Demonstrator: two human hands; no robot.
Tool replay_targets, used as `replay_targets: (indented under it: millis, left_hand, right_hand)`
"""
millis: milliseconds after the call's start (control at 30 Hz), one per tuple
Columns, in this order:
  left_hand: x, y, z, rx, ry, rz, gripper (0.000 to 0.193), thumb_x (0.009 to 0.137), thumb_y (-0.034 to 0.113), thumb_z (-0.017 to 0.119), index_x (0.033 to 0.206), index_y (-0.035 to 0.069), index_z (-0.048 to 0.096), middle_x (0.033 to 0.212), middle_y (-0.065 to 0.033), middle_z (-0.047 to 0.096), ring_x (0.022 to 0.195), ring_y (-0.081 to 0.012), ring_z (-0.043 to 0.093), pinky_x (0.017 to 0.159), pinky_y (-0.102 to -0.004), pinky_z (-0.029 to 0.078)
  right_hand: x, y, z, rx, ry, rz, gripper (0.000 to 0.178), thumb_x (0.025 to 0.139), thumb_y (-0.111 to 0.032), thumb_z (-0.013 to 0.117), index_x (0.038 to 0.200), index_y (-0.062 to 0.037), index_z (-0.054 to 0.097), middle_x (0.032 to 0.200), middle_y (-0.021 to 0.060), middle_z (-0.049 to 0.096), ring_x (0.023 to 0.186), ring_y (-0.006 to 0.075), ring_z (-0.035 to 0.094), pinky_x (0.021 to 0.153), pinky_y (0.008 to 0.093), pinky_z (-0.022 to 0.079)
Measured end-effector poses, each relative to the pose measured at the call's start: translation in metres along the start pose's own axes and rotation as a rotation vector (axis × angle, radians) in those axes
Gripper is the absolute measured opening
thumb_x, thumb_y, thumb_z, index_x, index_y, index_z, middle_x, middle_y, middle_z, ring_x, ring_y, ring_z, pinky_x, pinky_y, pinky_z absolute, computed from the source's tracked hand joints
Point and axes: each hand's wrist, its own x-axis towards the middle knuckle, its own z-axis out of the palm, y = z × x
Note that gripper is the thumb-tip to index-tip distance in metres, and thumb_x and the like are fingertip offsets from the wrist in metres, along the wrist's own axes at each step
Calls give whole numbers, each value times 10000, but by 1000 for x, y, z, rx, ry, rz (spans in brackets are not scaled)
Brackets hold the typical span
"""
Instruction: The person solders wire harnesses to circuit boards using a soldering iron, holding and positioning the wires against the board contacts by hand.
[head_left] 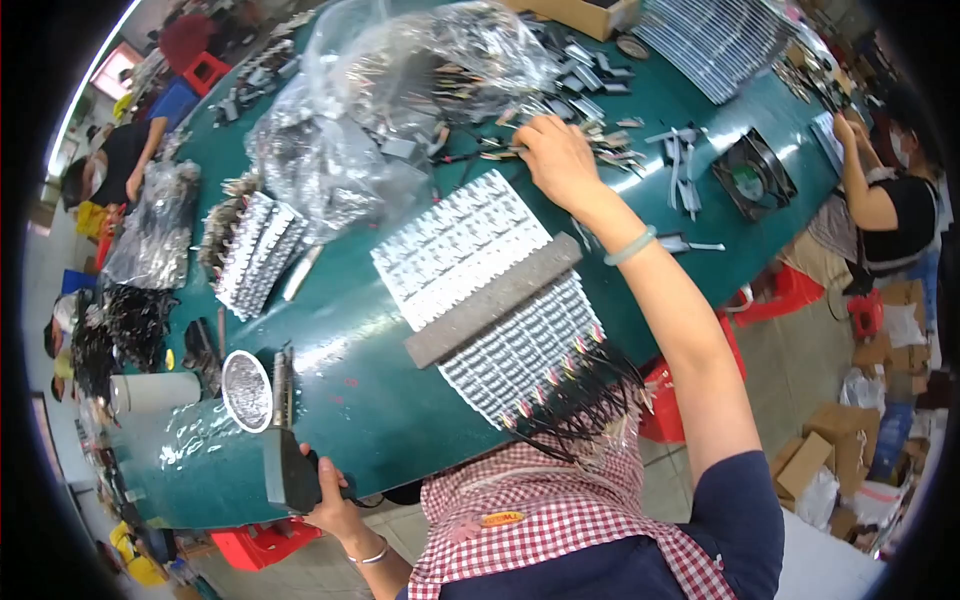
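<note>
My left hand (335,508), at the table's near edge, is closed around a dark grey handheld tool (288,472) with a boxy body. A metal rod-like part (283,385) lies in line with its far end. My right hand (558,155) reaches far over the table, fingers bent together at a pile of small wired connectors (610,145); what they grip, if anything, is hidden. Before me lies a panel of white, ribbed rows of small parts (470,240), with a grey-brown bar (495,302) across it. Black wires (575,400) trail from its near edge.
Clear plastic bags (340,150) cover the far left. A white bowl of small metal pieces (247,391) stands near a white cylinder (155,392). A black fan (754,175) and white parts (682,170) lie right. Other people sit at both sides; a red stool (665,405) is below the table.
</note>
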Motion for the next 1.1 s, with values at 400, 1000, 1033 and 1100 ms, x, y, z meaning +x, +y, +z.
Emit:
replay_targets:
  millis: [400, 1000, 1033, 1100]
  left_hand:
    - [-1, 1, 10, -34, -76, -46, 403, 812, -70, 692, 1204, -51, 598, 1098, -131, 675, 592, -84, 544, 491, -216, 441]
    - [-36, -8, 34, -168, -453, 59, 519, 797, -113, 669, 1294, -40, 539, 1168, -193, 653, 685, -113, 548, 497, -226, 438]
    - [-39, -7, 36, -173, -481, 38, 519, 797, -113, 669, 1294, -40, 539, 1168, -193, 653, 685, -113, 548, 497, -226, 438]
    - [-43, -6, 38, -155, -637, -35, 526, 790, -94, 696, 1293, -32, 557, 1174, -174, 661, 807, -155, 619, 636, -260, 524]
  right_hand:
    - [71, -24, -86, 507, 619, -119, 106, 868, 23, 657, 961, -24, 676, 941, 103, 603, 831, 273, 615, 715, 334, 496]
    - [-154, -138, -133, 849, -28, 622, 52, 863, 56, 635, 879, 34, 590, 1139, 101, 519, 772, 107, 558, 646, 236, 479]
    - [-162, -142, -128, 871, 17, 669, 52, 865, 59, 634, 883, 41, 588, 1156, 103, 509, 772, 101, 557, 650, 230, 479]
    - [-176, -146, -117, 869, 73, 737, 50, 870, 69, 626, 895, 47, 588, 1179, 109, 492, 764, 92, 565, 650, 213, 480]
